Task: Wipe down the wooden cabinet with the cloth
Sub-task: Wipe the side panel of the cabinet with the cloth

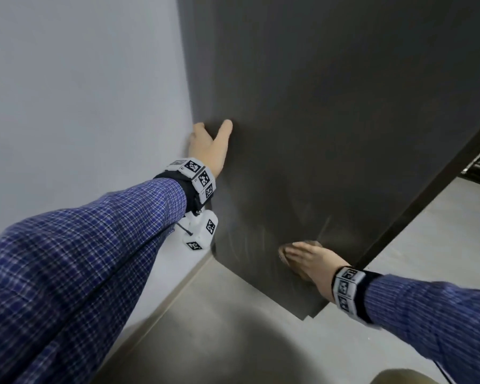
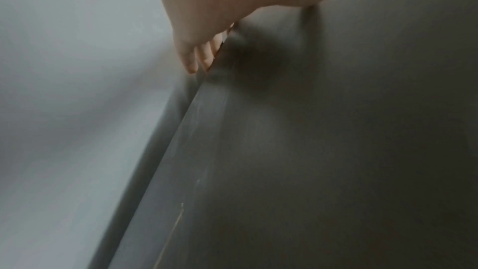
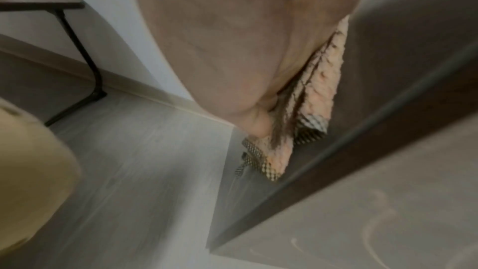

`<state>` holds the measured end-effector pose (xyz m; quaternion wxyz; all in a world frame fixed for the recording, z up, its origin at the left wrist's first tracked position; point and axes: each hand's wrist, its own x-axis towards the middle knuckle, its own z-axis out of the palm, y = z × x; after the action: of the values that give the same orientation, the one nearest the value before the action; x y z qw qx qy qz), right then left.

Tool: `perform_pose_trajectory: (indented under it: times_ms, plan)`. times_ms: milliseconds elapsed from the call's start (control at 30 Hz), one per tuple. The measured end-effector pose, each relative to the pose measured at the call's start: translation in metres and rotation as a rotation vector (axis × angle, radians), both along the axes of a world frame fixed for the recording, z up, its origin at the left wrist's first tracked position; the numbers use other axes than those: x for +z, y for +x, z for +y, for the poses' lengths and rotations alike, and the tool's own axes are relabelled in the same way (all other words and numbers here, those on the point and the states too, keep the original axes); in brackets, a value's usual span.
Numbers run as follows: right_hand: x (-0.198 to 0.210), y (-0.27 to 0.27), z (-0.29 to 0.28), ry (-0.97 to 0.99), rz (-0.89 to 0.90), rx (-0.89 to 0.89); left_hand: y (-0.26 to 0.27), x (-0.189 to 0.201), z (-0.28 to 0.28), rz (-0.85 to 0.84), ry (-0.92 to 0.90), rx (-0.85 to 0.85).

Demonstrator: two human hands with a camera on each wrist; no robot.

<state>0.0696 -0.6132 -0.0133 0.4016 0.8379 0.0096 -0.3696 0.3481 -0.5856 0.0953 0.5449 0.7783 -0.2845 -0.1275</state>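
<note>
The dark wooden cabinet (image 1: 330, 120) rises in front of me, its broad side panel filling the head view. My left hand (image 1: 209, 139) grips its rear edge by the wall, thumb spread on the panel and fingers (image 2: 192, 58) hooked round the edge. Low on the same panel my right hand (image 1: 302, 256) presses the cloth flat against the wood with its fingers stretched out. The cloth (image 3: 318, 89) is peach with a checked border, folded, and sandwiched between my palm (image 3: 220, 48) and the cabinet side (image 3: 413, 58). In the head view the hand hides most of it.
A white wall (image 1: 81, 92) meets the cabinet on the left, leaving a narrow gap. Pale floor (image 1: 233, 328) runs below and right of the cabinet. A black table leg (image 3: 85, 58) stands by the wall behind me. My beige trouser leg (image 3: 28, 161) is close by.
</note>
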Motion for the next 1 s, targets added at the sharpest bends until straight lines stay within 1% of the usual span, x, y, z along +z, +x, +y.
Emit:
perform_pose_trajectory:
  times_ms: [33,67,100,133,167,200,233,267,300,333,400,467,533,567,600,633,667,733,767,800,833,867,900,933,1000]
  plan:
    - [0.01,-0.004,0.002,0.003,-0.035,-0.029,-0.001,0.0,0.001,-0.022,0.018,-0.009]
    - [0.026,-0.001,0.002,0.029,-0.145,-0.056,-0.002,-0.001,0.0,-0.038,0.027,-0.017]
    - [0.046,0.008,-0.003,0.07,-0.341,-0.023,-0.003,0.0,-0.001,-0.047,0.03,-0.018]
    - [0.073,0.021,-0.008,0.045,-0.533,0.059,-0.004,-0.001,-0.002,-0.052,0.025,-0.015]
    - [0.1,0.034,-0.013,0.011,-0.68,0.111,-0.005,-0.001,-0.002,-0.052,0.02,-0.005]
    - [0.126,0.046,-0.017,-0.034,-0.722,0.125,-0.006,-0.002,-0.003,-0.052,0.011,0.009]
    - [0.146,0.055,-0.018,-0.09,-0.722,0.122,-0.007,-0.002,-0.003,-0.05,0.002,0.022]
    - [0.157,0.059,-0.018,-0.145,-0.693,0.073,-0.008,-0.003,-0.003,-0.049,-0.011,0.032]
    - [0.157,0.06,-0.016,-0.162,-0.656,0.047,-0.009,-0.004,-0.003,-0.041,-0.021,0.035]
    - [0.143,0.054,-0.015,-0.156,-0.577,0.022,-0.009,-0.006,-0.003,-0.027,-0.034,0.036]
    - [0.091,0.025,-0.009,-0.082,-0.324,0.002,-0.008,-0.011,-0.004,0.004,-0.046,0.03]
    - [0.045,-0.01,-0.003,-0.012,-0.083,-0.064,-0.005,-0.013,-0.006,0.017,-0.039,0.028]
    - [0.028,-0.025,0.0,0.028,0.048,-0.125,-0.004,-0.01,-0.006,0.024,-0.026,0.01]
    - [0.031,-0.024,0.001,0.039,0.065,-0.155,-0.004,-0.009,-0.005,0.032,-0.024,0.004]
    - [0.039,-0.02,0.002,0.052,0.043,-0.178,-0.003,-0.009,-0.005,0.041,-0.027,-0.001]
    - [0.052,-0.012,0.001,0.065,-0.03,-0.167,-0.002,-0.008,-0.004,0.05,-0.027,-0.004]
    - [0.07,-0.001,0.0,0.075,-0.158,-0.126,-0.002,-0.008,-0.003,0.056,-0.026,-0.004]
    - [0.108,0.026,-0.006,0.043,-0.448,0.01,-0.003,-0.011,-0.003,0.047,-0.018,0.0]
    - [0.121,0.038,-0.01,0.008,-0.543,0.051,-0.003,-0.011,-0.003,0.037,-0.016,0.003]
    - [0.128,0.046,-0.013,-0.016,-0.599,0.063,-0.003,-0.011,-0.003,0.028,-0.018,0.008]
    - [0.13,0.049,-0.014,-0.051,-0.615,0.052,-0.003,-0.012,-0.003,0.018,-0.025,0.009]
    - [0.126,0.045,-0.014,-0.084,-0.59,0.033,-0.004,-0.012,-0.003,0.012,-0.029,0.008]
    - [0.117,0.037,-0.013,-0.088,-0.525,0.014,-0.004,-0.014,-0.003,0.009,-0.027,0.004]
    - [0.102,0.022,-0.012,-0.064,-0.411,-0.006,-0.003,-0.015,-0.002,0.012,-0.019,-0.006]
    - [0.072,-0.016,-0.006,-0.004,-0.109,-0.064,-0.002,-0.017,0.0,0.021,-0.012,-0.023]
